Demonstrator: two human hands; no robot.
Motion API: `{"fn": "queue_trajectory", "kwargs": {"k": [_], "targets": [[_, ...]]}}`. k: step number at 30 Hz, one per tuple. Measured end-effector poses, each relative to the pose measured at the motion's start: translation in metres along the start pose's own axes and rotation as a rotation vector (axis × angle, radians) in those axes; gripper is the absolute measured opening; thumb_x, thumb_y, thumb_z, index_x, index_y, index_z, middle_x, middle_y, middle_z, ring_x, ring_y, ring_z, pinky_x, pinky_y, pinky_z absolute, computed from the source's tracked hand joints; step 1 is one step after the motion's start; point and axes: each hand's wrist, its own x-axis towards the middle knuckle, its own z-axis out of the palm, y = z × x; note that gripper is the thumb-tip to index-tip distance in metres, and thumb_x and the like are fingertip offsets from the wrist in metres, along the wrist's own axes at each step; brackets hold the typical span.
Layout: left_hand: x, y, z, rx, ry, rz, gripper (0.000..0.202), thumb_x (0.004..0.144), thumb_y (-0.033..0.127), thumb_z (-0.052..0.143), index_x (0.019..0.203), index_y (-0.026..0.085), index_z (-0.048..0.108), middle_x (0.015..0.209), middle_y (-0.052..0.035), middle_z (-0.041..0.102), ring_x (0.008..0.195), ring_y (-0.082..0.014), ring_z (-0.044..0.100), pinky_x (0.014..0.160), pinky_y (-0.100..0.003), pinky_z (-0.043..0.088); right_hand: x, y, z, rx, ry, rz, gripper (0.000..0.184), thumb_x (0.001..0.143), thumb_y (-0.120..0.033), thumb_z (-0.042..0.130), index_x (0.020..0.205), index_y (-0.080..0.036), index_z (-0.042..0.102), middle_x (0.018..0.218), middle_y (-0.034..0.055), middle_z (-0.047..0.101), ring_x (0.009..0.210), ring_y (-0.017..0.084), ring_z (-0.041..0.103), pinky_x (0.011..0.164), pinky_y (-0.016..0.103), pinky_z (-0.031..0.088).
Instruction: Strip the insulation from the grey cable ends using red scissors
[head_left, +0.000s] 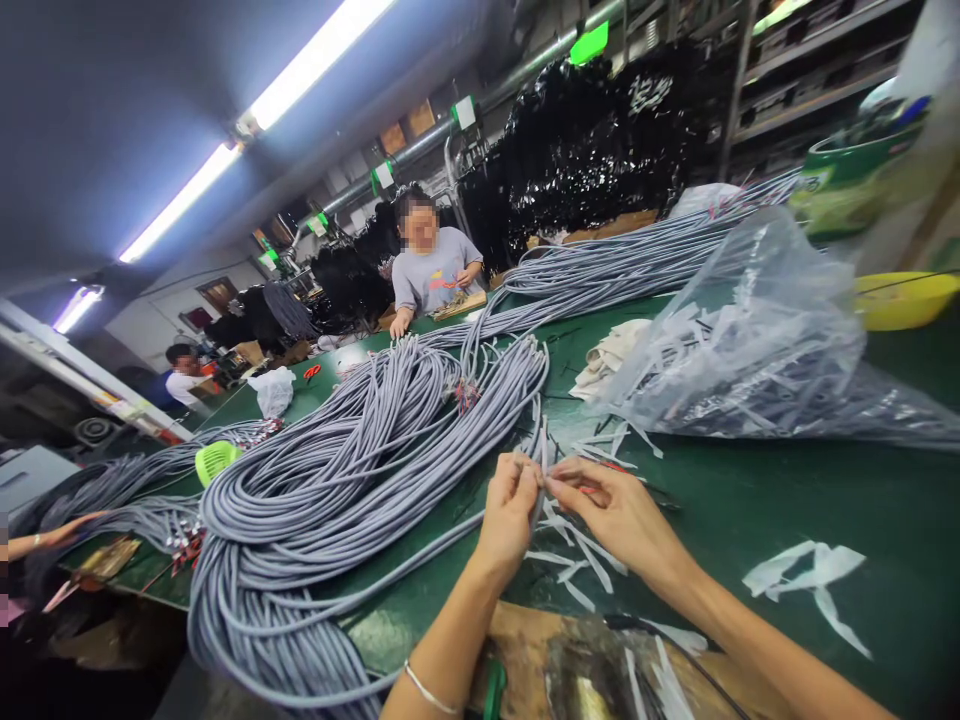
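My left hand (512, 505) and my right hand (611, 505) meet over the green table, both with fingers pinched at the end of a grey cable (543, 440). The cable's pale tip sticks up between my fingertips, and the exact point of grip is partly hidden by them. Left of my hands lies a large looped bundle of grey cables (322, 480), some hanging over the front edge. White strips (574, 545) are scattered under and around my hands. Something red shows behind my right fingers; its kind is hidden.
A clear plastic bag (750, 350) full of white strips stands to the right, beside a crumpled cloth (611, 355). A yellow bowl (904, 300) is farther right. Below my hands is a worn wooden board (525, 640). A co-worker (435, 265) sits across the table; another person's arm (60, 535) reaches in left.
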Motion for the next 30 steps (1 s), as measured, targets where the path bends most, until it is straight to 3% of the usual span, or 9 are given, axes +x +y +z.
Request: {"fn": "queue_trajectory", "kwargs": {"k": [3,8,14,15,17,20,21,25,30], "targets": [[0.000,0.003,0.001,-0.154,-0.035,0.022,0.046,0.064,0.056,0.068,0.061,0.016,0.045,0.062,0.0041,0.037,0.053,-0.0067,0.031,0.048,-0.019,0.030,0.002,0.004,0.002,-0.031,0.047,0.016,0.041,0.060,-0.060,0.062,0.060,-0.020,0.057,0.051,0.0004,0.056,0.046,0.014,0.051,0.047,0.028,0.044],[0.003,0.009,-0.004,-0.446,-0.018,-0.066,0.046,0.061,0.047,0.074,0.064,0.018,0.038,0.055,0.0072,0.034,0.043,-0.0040,0.025,0.039,-0.016,0.020,0.005,0.013,0.002,-0.054,0.086,0.024,0.040,0.062,-0.060,0.059,0.059,-0.020,0.054,0.045,-0.0022,0.049,0.042,0.013,0.047,0.044,0.027,0.039],[0.019,0.025,-0.032,-0.401,0.288,0.181,0.044,0.058,0.048,0.075,0.064,0.017,0.045,0.051,0.0095,0.031,0.042,-0.0025,0.025,0.039,-0.013,0.024,0.007,0.014,-0.007,-0.059,0.155,0.015,0.036,0.066,-0.057,0.055,0.062,-0.021,0.051,0.048,-0.0019,0.050,0.045,0.013,0.048,0.045,0.027,0.040],[0.020,0.026,-0.036,-0.371,0.295,0.195,0.042,0.056,0.046,0.077,0.065,0.016,0.049,0.052,0.0091,0.034,0.043,-0.0022,0.029,0.041,-0.013,0.027,0.007,0.014,-0.007,-0.060,0.160,0.013,0.035,0.066,-0.056,0.055,0.063,-0.021,0.051,0.050,-0.0010,0.052,0.046,0.013,0.049,0.046,0.027,0.041],[0.018,0.024,-0.035,-0.241,0.146,0.120,0.039,0.049,0.035,0.083,0.074,0.014,0.060,0.059,0.0054,0.048,0.050,-0.0037,0.041,0.047,-0.014,0.035,0.006,0.013,-0.006,-0.060,0.157,0.004,0.034,0.066,-0.055,0.056,0.064,-0.021,0.053,0.053,0.0005,0.055,0.049,0.014,0.053,0.048,0.027,0.044],[0.008,0.010,-0.021,0.034,-0.206,-0.075,0.061,0.044,0.023,0.085,0.101,0.015,0.065,0.086,-0.0035,0.061,0.065,-0.0104,0.054,0.056,-0.021,0.043,0.004,0.010,-0.004,-0.029,0.135,-0.002,0.034,0.065,-0.054,0.058,0.066,-0.020,0.055,0.061,0.0034,0.062,0.053,0.016,0.058,0.051,0.027,0.048],[0.005,0.004,-0.015,0.072,-0.229,-0.085,0.062,0.046,0.025,0.083,0.105,0.015,0.065,0.086,-0.0042,0.062,0.065,-0.0111,0.053,0.058,-0.023,0.044,0.004,0.009,-0.003,-0.016,0.126,-0.001,0.035,0.064,-0.054,0.059,0.067,-0.020,0.056,0.064,0.0046,0.064,0.054,0.017,0.060,0.052,0.028,0.049],[-0.004,-0.007,0.001,0.110,-0.051,0.103,0.039,0.056,0.035,0.079,0.087,0.012,0.074,0.070,-0.0025,0.057,0.068,-0.0135,0.051,0.067,-0.027,0.044,0.003,0.003,-0.005,0.019,0.089,-0.020,0.037,0.062,-0.055,0.062,0.067,-0.018,0.060,0.070,0.0072,0.067,0.062,0.019,0.063,0.058,0.028,0.052],[-0.004,-0.002,-0.001,0.110,-0.006,0.195,0.037,0.060,0.048,0.074,0.077,0.014,0.076,0.061,-0.0002,0.050,0.061,-0.0118,0.046,0.057,-0.024,0.039,0.003,0.003,-0.005,0.044,0.031,-0.055,0.036,0.062,-0.055,0.064,0.061,-0.019,0.060,0.069,0.0075,0.068,0.069,0.020,0.065,0.066,0.028,0.054]]}}
